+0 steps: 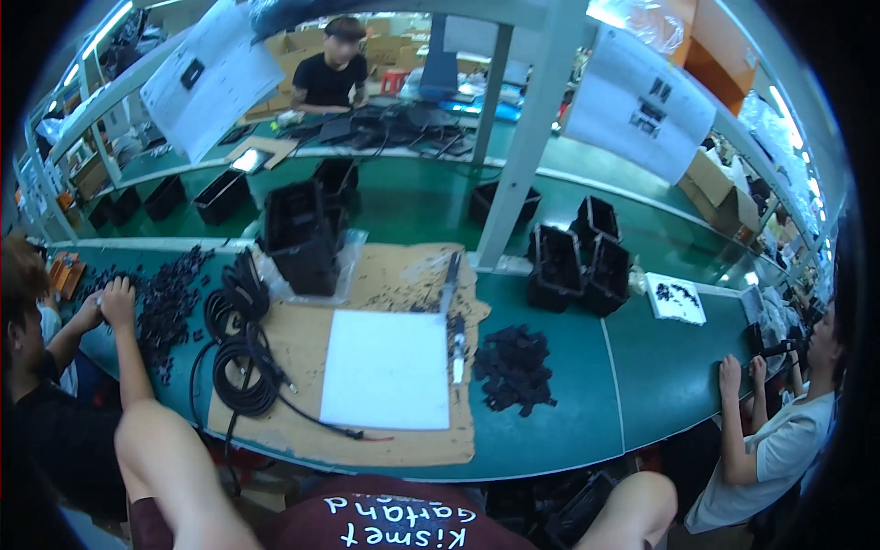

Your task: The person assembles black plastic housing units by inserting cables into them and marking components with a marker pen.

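Neither of my hands is in view. My left arm (pixel 174 458) is bent, its elbow out to the side at the lower left. At the lower right the elbow of my right arm (pixel 637 513) shows. In front of me a blank white board or sheet (pixel 385 371) lies on a worn piece of cardboard (pixel 293 426). Coiled black cables (pixel 247 390) lie to its left. On its right edge are a long narrow metallic tool (pixel 449 282) and a slim black-and-white tool (pixel 458 353). Farther right is a heap of flat black pieces (pixel 513 367).
Stacked black bins (pixel 298 243) stand behind the cardboard; more black bins (pixel 555 270) are at right. A grey post (pixel 522 137) rises beyond the table. At left a co-worker's hands (pixel 117 301) are by scattered black pieces (pixel 170 307). Another person (pixel 770 449) sits at right.
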{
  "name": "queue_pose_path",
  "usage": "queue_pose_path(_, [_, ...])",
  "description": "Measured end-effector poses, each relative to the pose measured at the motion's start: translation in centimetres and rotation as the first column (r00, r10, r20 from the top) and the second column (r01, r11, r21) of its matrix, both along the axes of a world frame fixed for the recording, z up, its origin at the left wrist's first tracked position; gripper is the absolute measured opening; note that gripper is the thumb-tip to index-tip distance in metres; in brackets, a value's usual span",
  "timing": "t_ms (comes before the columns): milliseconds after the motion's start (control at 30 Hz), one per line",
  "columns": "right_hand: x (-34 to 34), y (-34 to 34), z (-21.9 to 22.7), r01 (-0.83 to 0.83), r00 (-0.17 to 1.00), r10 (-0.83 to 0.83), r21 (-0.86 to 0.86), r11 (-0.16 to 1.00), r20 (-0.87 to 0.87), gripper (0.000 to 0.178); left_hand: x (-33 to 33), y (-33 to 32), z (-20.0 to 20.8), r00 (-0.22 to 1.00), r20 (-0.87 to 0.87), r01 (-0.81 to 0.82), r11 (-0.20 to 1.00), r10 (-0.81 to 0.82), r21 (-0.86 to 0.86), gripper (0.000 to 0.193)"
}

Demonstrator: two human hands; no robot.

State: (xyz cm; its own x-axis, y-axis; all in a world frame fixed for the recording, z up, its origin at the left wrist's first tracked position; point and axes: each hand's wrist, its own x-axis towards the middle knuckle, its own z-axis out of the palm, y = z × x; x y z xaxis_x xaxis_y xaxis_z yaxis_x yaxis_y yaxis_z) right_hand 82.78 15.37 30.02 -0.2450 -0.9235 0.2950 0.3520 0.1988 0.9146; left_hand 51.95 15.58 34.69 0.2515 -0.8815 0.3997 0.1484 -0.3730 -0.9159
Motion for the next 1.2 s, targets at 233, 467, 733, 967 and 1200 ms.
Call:
queue_pose_path(233, [6.6, 17.4, -5.4, 0.593, 0.804, -0.146, -0.794, 0.136, 0.576, 0.013, 0.0, 10.2, -14.4, 0.834, -0.526, -0.55, 0.185, 0.165, -0.815, 0.016])
queue_pose_path(467, [18.2, 42.4, -6.8, 0.148, 0.487, -0.611, -0.749, -0.646, 0.624, 0.028, 2.0, 11.3, -19.1, 0.941, -0.288, -0.312, 0.122, 0.18, -0.942, 0.016])
queue_pose_path(733, [18.7, 54.1, -9.2, 0.072, 0.212, -0.122, -0.141, -0.987, 0.969, 0.078, 1.0, 12.3, -17.2, 0.877, -0.222, -0.292, 0.107, 0.426, -0.95, 0.015])
queue_pose_path(967, [10.8, 55.7, -7.0, 0.379, 0.376, -0.078, -0.229, -0.897, 0.923, 0.088, 0.4, 13.0, -15.4, 0.857, -0.259, -0.323, 0.074, 0.445, -0.944, 0.018])
queue_pose_path(1200, [8.2, 60.0, -12.6, 0.491, 0.558, -0.147, -0.468, -0.735, 0.817, 0.07, 0.1, 12.6, -15.8, 0.845, -0.257, -0.319, 0.056, 0.469, -0.946, 0.019])
